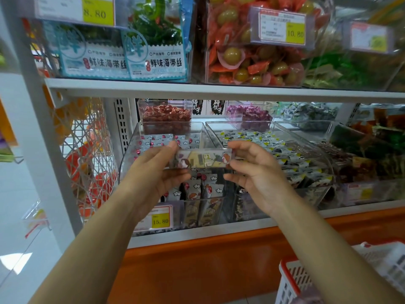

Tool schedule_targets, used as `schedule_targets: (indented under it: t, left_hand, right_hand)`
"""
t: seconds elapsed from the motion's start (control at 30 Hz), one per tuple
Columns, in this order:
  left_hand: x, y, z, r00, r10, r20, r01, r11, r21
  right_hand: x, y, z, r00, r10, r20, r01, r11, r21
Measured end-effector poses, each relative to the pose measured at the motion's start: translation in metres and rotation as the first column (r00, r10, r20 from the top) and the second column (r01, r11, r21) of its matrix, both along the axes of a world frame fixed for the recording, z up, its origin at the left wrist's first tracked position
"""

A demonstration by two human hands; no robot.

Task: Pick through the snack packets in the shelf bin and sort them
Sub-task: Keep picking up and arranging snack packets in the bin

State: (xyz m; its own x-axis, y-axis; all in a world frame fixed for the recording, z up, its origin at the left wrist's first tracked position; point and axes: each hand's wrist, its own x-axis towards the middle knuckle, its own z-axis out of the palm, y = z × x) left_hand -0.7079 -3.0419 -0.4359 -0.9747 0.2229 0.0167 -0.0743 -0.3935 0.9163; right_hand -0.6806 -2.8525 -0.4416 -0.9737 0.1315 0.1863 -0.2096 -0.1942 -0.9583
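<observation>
Snack packet (203, 159), long, narrow, cream-and-white with cartoon print: in the head view it was held level above the clear plastic shelf bin (131, 148). Left hand (157, 170) pinched one end, right hand (252, 170) the other, thumbs and fingers curled onto it. Small white cloud-printed packets (195, 189) lay loose in that bin. Yellow price tag (160, 220) sat on its front. Neighbouring clear bin (311, 150) stood just beside. White slatted basket (306, 279), red-rimmed, showed at lower right.

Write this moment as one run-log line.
left hand: pinches snack packet end | right hand: pinches other end | snack packet: held level above clear bin
</observation>
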Motion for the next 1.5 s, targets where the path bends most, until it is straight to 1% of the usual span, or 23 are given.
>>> schedule_targets:
  t: [0.1,0.17,0.23,0.3,0.37,0.43,0.57,0.67,0.77,0.87,0.97,1.03,1.1,1.17,1.2,1.23,1.27,1.3,1.33,1.37,1.4,1.47,1.5]
  left_hand:
    - [0.001,0.002,-0.001,1.000,-0.004,-0.001,0.004,1.000,-0.029]
    - [0.001,0.002,-0.002,1.000,-0.013,-0.007,0.013,0.997,-0.070]
    - [0.002,0.001,-0.002,0.998,-0.044,-0.039,0.039,0.993,-0.110]
    - [0.004,0.002,-0.002,0.994,-0.070,-0.083,0.056,0.987,-0.151]
    - [0.004,0.003,-0.001,0.991,-0.078,-0.109,0.061,0.986,-0.155]
    - [0.005,0.005,-0.001,0.990,-0.071,-0.122,0.051,0.986,-0.162]
    - [0.006,0.005,0.000,0.980,-0.083,-0.181,0.045,0.978,-0.205]
    - [0.008,0.007,0.000,0.962,-0.114,-0.247,0.047,0.964,-0.262]
    - [0.010,0.008,-0.001,0.949,-0.126,-0.288,0.032,0.950,-0.310]
    - [0.010,0.010,-0.002,0.955,-0.107,-0.277,0.016,0.951,-0.310]
    - [0.007,0.011,-0.003,0.977,-0.014,-0.212,-0.035,0.973,-0.226]
    - [0.003,0.011,-0.004,0.983,0.040,-0.176,-0.071,0.982,-0.172]
    - [0.000,0.012,-0.005,0.983,0.072,-0.169,-0.101,0.981,-0.166]
    - [-0.004,0.016,-0.008,0.973,0.112,-0.201,-0.157,0.962,-0.223]
    - [-0.006,0.019,-0.010,0.958,0.142,-0.248,-0.213,0.933,-0.289]
    - [-0.010,0.022,-0.012,0.929,0.170,-0.329,-0.295,0.877,-0.379]
    - [-0.013,0.025,-0.015,0.881,0.176,-0.440,-0.393,0.790,-0.471]
    - [-0.017,0.027,-0.016,0.828,0.137,-0.544,-0.476,0.683,-0.553]
    - [-0.020,0.030,-0.018,0.785,0.058,-0.617,-0.529,0.581,-0.619]
    - [-0.024,0.033,-0.021,0.759,-0.037,-0.650,-0.554,0.490,-0.673]
    - [-0.027,0.036,-0.024,0.749,-0.118,-0.652,-0.564,0.402,-0.721]
    - [-0.031,0.042,-0.029,0.753,-0.190,-0.630,-0.582,0.255,-0.772]
    - [-0.033,0.046,-0.031,0.757,-0.205,-0.620,-0.587,0.203,-0.784]
  right_hand:
    - [0.000,-0.004,0.000,0.999,0.012,-0.031,-0.013,1.000,-0.025]
    - [-0.001,-0.005,0.001,0.999,0.024,-0.024,-0.026,0.997,-0.077]
    - [-0.002,-0.005,0.001,1.000,0.005,-0.018,-0.007,0.996,-0.087]
    - [-0.003,-0.005,-0.001,0.999,-0.045,-0.024,0.045,0.999,-0.016]
    - [-0.003,-0.006,-0.002,0.996,-0.078,-0.046,0.082,0.992,0.093]
    - [-0.002,-0.009,-0.003,0.993,-0.096,-0.065,0.106,0.981,0.162]
    - [-0.001,-0.010,-0.003,0.981,-0.173,-0.091,0.188,0.960,0.207]
    - [-0.001,-0.009,-0.003,0.955,-0.268,-0.129,0.295,0.915,0.275]
    - [-0.002,-0.008,-0.004,0.938,-0.307,-0.159,0.341,0.898,0.279]
    - [-0.003,-0.006,-0.005,0.951,-0.274,-0.145,0.304,0.917,0.258]
    - [-0.002,-0.004,-0.004,0.987,-0.107,-0.120,0.129,0.972,0.194]
    - [-0.003,0.000,-0.004,0.991,-0.037,-0.131,0.066,0.971,0.229]
    - [-0.003,0.001,-0.003,0.985,-0.050,-0.165,0.093,0.960,0.265]
    - [-0.004,0.002,-0.003,0.972,-0.128,-0.195,0.171,0.960,0.222]
    - [-0.005,0.003,-0.003,0.962,-0.187,-0.200,0.225,0.955,0.191]
    - [-0.007,0.005,-0.003,0.948,-0.247,-0.200,0.282,0.944,0.169]
    - [-0.008,0.007,-0.004,0.932,-0.299,-0.203,0.334,0.928,0.163]
    - [-0.009,0.009,-0.005,0.918,-0.336,-0.209,0.372,0.912,0.170]
    - [-0.010,0.011,-0.005,0.907,-0.361,-0.215,0.401,0.896,0.190]
    - [-0.011,0.012,-0.006,0.901,-0.375,-0.219,0.420,0.882,0.213]
    - [-0.012,0.013,-0.007,0.897,-0.383,-0.220,0.430,0.872,0.234]
    - [-0.012,0.013,-0.007,0.893,-0.391,-0.221,0.441,0.859,0.261]
    - [-0.013,0.013,-0.008,0.891,-0.396,-0.222,0.447,0.852,0.274]
